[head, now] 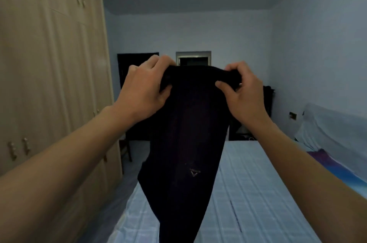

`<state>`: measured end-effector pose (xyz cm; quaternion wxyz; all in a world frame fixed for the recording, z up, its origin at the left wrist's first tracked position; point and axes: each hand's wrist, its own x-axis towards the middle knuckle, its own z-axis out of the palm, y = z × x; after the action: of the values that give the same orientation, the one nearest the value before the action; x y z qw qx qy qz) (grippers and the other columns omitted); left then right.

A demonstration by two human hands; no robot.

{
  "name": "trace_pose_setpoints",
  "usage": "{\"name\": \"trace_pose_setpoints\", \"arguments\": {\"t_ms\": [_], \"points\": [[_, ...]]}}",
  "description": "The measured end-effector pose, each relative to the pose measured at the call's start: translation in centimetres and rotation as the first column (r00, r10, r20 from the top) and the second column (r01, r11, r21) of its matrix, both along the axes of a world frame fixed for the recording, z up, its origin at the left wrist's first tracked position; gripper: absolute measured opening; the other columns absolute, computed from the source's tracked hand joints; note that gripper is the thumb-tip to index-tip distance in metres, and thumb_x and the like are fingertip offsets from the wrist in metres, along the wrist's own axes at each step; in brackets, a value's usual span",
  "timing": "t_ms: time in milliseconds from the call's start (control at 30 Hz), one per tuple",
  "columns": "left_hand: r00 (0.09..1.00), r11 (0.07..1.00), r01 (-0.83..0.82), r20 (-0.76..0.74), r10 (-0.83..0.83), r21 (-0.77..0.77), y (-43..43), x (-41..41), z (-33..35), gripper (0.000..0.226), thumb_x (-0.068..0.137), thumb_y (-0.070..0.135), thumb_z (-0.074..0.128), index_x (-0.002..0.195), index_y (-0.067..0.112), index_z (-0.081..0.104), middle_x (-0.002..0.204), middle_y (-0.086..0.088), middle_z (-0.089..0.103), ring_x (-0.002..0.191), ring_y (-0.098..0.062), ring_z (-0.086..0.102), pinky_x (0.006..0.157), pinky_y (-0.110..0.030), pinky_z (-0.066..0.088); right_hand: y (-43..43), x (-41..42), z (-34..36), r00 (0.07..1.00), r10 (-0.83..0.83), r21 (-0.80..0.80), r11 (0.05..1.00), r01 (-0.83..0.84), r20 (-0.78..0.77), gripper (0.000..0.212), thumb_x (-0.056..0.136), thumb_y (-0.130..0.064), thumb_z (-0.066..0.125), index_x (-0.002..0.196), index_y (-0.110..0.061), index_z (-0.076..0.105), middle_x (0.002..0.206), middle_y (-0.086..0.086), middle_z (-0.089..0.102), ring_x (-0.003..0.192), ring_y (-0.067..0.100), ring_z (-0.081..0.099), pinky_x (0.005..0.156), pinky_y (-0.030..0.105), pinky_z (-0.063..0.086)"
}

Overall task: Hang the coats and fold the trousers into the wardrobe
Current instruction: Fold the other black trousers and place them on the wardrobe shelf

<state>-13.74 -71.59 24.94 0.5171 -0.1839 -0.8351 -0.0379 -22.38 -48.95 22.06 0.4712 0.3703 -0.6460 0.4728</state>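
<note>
BEDROOM: At far left the wardrobe [49,83] stands with every door in view closed, so nothing can go into it yet.

My left hand [145,87] is raised ahead of me. Its fingers [158,62] curl over the top edge of the dark trousers [186,143] and the thumb presses the cloth from below, a firm pinch at that corner.

The trousers hang from this top edge in 1 long drop, clear of the wardrobe and narrowing toward the bottom of the view. The lower end runs out of sight, so I cannot tell whether it touches anything. A small pale logo shows partway down. The cloth is too dark for me to say which end I have.

My right hand [242,95] mirrors the left, fingers hooked over the other corner and thumb clamped on the front. I judge that I hold the 2 corners apart and high so the cloth's own weight pulls it flat and shows how it lies before I fold it.

Below and to the right, the bed [258,193] offers a flat place for that fold. At far right sits what looks like a couch [333,129] under a sheet.
</note>
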Motion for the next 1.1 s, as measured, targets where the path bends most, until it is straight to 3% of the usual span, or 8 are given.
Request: {"name": "trace_pose_setpoints", "arguments": {"t_ms": [233,433,600,733,933,1100], "points": [[1.0,0.996,-0.011,-0.023,0.013,0.091,3.6,3.1,3.7,0.064,0.085,0.018,0.074,0.138,0.019,0.038,0.114,0.001,0.062,0.102,-0.026,0.064,0.095,-0.054,0.049,3.4,2.1,3.2,0.996,0.092,-0.082,0.992,-0.092,-0.004,0.023,0.087,-0.016,0.073,0.105,-0.013,0.059,0.094,-0.014,0.061,0.09,0.006,0.063,0.08,0.033,0.058],[1.0,0.998,-0.013,-0.015,0.014,0.066,4.9,2.2,3.9,0.05,0.085,0.019,0.073,0.125,0.021,0.043,0.101,0.012,0.053,0.092,-0.024,0.063,0.09,-0.053,0.05,5.1,1.7,3.9,0.997,0.082,-0.049,0.995,-0.082,0.004,0.023,0.087,-0.014,0.073,0.104,-0.018,0.058,0.093,-0.015,0.061,0.088,0.0,0.062,0.074,0.018,0.054],[1.0,0.998,-0.003,-0.031,0.005,0.061,4.5,-1.2,2.8,0.048,0.084,0.018,0.074,0.122,0.02,0.047,0.105,0.002,0.063,0.094,-0.025,0.064,0.087,-0.05,0.051,5.4,-1.2,3.5,0.997,0.044,0.051,0.998,-0.047,0.056,0.029,0.086,-0.012,0.074,0.106,-0.022,0.056,0.095,-0.018,0.06,0.087,-0.009,0.06,0.071,0.009,0.05],[0.999,0.997,0.024,-0.044,-0.021,0.07,2.8,-5.9,1.5,0.048,0.082,0.018,0.075,0.121,0.019,0.048,0.106,0.001,0.065,0.096,-0.025,0.064,0.086,-0.053,0.051,5.2,-4.9,3.6,0.993,0.022,0.194,0.98,-0.045,0.12,0.039,0.082,-0.007,0.077,0.108,-0.026,0.056,0.098,-0.02,0.059,0.091,-0.013,0.059,0.075,0.008,0.051],[0.996,0.991,0.083,-0.037,-0.08,0.101,-0.5,-17.7,-0.8,0.047,0.082,0.016,0.074,0.12,0.019,0.047,0.105,-0.001,0.064,0.094,-0.022,0.065,0.087,-0.056,0.051,1.6,-14.7,2.2,0.991,-0.116,0.238,0.966,0.097,0.063,0.035,0.083,-0.009,0.076,0.107,-0.025,0.056,0.093,-0.024,0.056,0.089,-0.001,0.06,0.08,0.014,0.052],[1.0,1.0,-0.004,-0.014,0.004,0.023,-4.8,-32.1,-2.8,0.045,0.08,0.018,0.072,0.118,0.023,0.048,0.108,0.001,0.059,0.094,-0.023,0.062,0.082,-0.049,0.049,-3.0,-28.3,0.1,0.971,-0.232,0.295,0.933,0.207,0.055,0.03,0.081,-0.006,0.076,0.103,-0.019,0.06,0.095,-0.009,0.058,0.087,0.006,0.055,0.077,0.002,0.038]]}}
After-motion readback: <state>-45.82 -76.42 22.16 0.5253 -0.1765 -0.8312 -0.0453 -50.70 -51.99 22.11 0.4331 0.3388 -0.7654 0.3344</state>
